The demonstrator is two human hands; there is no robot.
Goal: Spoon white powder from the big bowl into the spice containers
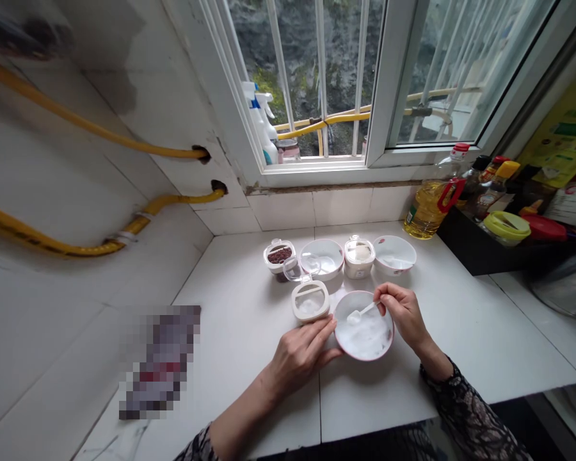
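My right hand (399,311) pinches the handle of a small white spoon (363,312), its scoop end over white grains in a bowl (388,342). On the bowl's left side, my left hand (303,351) grips the rim between its fingers and thumb. Just behind that hand stands an open seasoning jar (311,315) with white contents, its clear lid (301,267) tipped back. Farther back are a jar (279,255) of dark reddish bits, a white bowl (333,242), a closed jar (360,257) with pale contents and another white bowl (410,246).
A pixelated dark shape (166,358) lies at the left of the white tiled counter (249,320). An oil bottle (425,205) and a black rack (465,246) of condiments stand at the back right. Yellow hoses (100,246) run along the left wall; a barred window (317,83) is ahead.
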